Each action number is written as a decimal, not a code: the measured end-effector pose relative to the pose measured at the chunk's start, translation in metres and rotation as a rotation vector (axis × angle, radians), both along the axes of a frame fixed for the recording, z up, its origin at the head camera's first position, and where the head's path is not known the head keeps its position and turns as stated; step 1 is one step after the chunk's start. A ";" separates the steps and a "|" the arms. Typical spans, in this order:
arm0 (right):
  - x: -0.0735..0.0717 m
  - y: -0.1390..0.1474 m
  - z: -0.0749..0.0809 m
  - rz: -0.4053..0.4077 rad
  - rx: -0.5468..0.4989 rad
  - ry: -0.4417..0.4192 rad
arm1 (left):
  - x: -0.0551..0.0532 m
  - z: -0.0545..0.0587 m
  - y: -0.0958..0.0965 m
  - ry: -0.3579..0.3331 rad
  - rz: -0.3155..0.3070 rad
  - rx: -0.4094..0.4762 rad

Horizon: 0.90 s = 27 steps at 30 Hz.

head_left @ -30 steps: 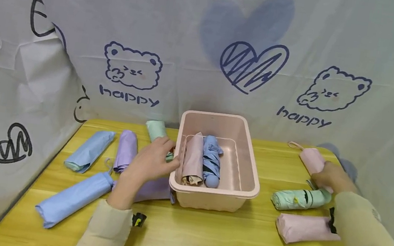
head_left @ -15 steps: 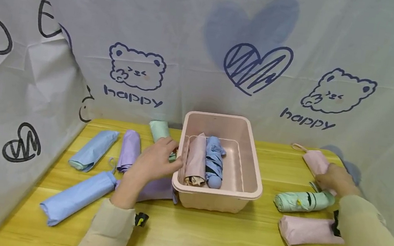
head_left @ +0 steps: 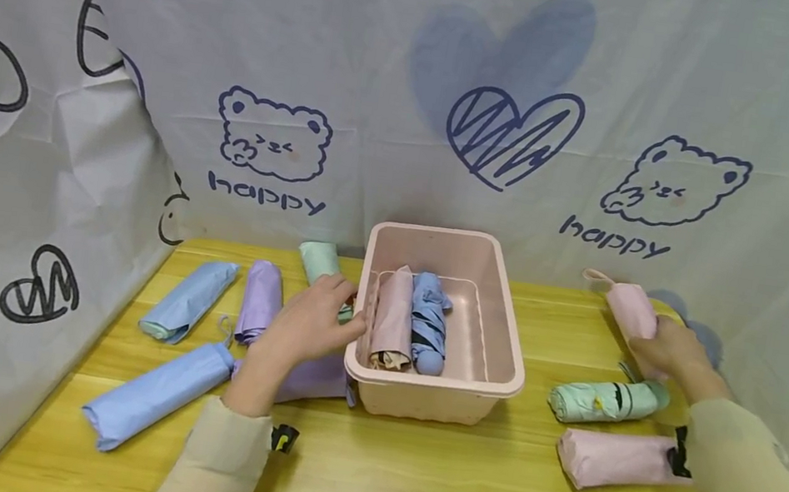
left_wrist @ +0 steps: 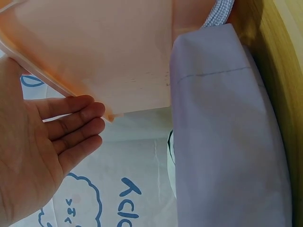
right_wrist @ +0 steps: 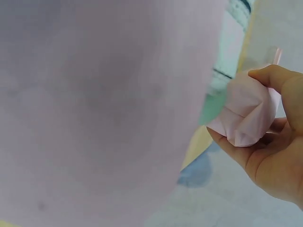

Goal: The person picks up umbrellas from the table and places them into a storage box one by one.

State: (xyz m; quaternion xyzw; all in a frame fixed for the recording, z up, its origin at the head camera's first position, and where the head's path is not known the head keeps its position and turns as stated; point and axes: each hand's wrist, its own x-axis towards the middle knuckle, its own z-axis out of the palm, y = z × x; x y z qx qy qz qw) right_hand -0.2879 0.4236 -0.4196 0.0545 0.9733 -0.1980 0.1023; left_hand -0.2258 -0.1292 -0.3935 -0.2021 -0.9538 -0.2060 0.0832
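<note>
My right hand grips a folded pink umbrella with a wrist loop at its far end. In the right wrist view, thumb and fingers wrap round the pink umbrella's near end. My left hand holds the left rim of a pink plastic bin, its thumb over the rim and its fingers outside. The left wrist view shows those fingertips at the bin's rim. Inside the bin lie a pink umbrella and a blue umbrella, side by side.
Beside my right hand lie a green umbrella and another pink one. Left of the bin are two blue umbrellas, two purple ones and a green one. Printed cloth hangs behind the table.
My right hand has raised the pink umbrella slightly and tipped its far end up. My left hand stays at the bin's rim.
</note>
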 end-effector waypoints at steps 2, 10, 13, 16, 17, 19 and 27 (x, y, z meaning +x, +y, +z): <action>0.001 -0.004 0.003 -0.001 -0.010 0.025 | -0.001 0.000 0.000 0.006 -0.003 0.001; 0.002 -0.024 0.011 0.061 -0.051 0.233 | -0.002 -0.002 0.000 0.016 -0.008 0.014; 0.003 -0.036 0.013 0.082 -0.065 0.305 | -0.001 -0.003 0.000 0.014 -0.006 0.017; 0.007 -0.048 0.017 0.084 -0.070 0.358 | -0.001 -0.003 0.000 0.012 -0.005 0.020; 0.008 -0.052 0.019 0.083 -0.074 0.372 | -0.001 -0.003 0.000 0.011 -0.005 0.022; 0.012 -0.061 0.022 0.082 -0.097 0.390 | -0.001 -0.003 0.000 0.009 -0.005 0.024; 0.027 -0.096 0.044 0.111 -0.172 0.448 | 0.001 -0.002 0.000 0.014 -0.004 0.022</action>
